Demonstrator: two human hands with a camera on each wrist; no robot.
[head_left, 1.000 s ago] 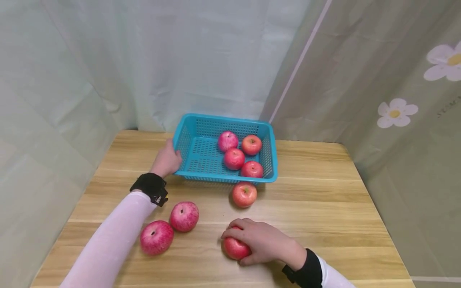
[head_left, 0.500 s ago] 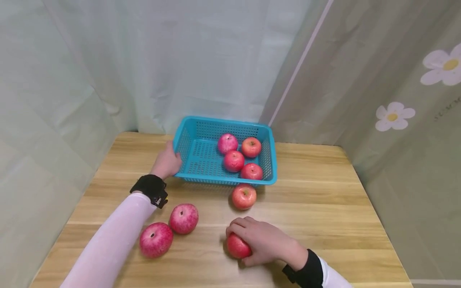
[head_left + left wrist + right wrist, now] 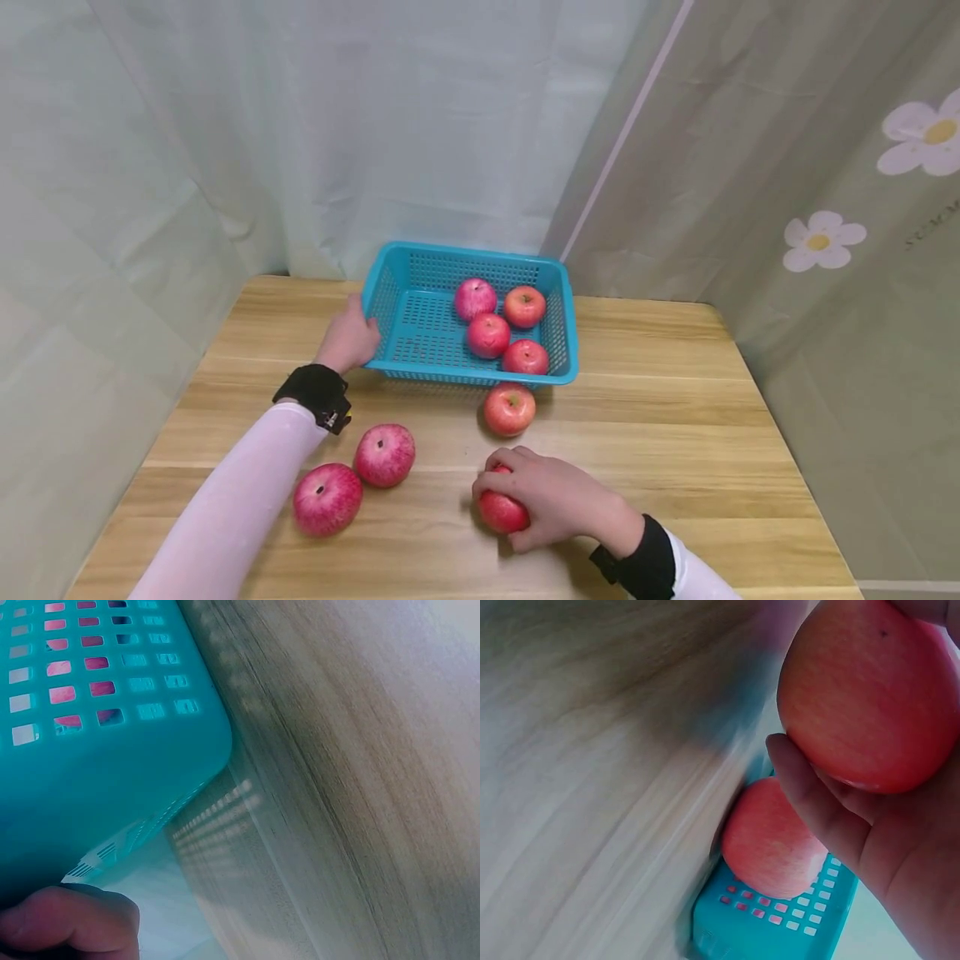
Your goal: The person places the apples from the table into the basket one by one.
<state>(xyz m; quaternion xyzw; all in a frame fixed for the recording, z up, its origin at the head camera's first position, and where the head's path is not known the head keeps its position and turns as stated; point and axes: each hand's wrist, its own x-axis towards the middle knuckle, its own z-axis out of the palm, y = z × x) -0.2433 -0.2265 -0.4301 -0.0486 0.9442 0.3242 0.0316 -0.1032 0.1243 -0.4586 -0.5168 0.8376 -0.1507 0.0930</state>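
A blue plastic basket (image 3: 426, 367) stands at the back of the table with several apples in its right half, among them a pinkish apple (image 3: 475, 298). My left hand (image 3: 348, 337) grips the basket's left rim; in the left wrist view its curled fingers (image 3: 75, 922) show below the basket wall (image 3: 112, 772). Nearer the front, my right hand (image 3: 558, 502) holds a red apple (image 3: 501, 510), with fingers over its top and the thumb at its near side. The right wrist view shows this apple (image 3: 870, 697) close up, between thumb and fingers.
Another apple (image 3: 509, 409) sits just in front of the basket. Two dark pink apples (image 3: 385, 455) lie side by side at the left front, near my left forearm (image 3: 232, 500). Curtains (image 3: 465, 125) hang behind the wooden table (image 3: 675, 433) and at its sides.
My right hand has shifted slightly to the right with the red apple and wraps round it more closely. My left hand and the basket have stayed in place.
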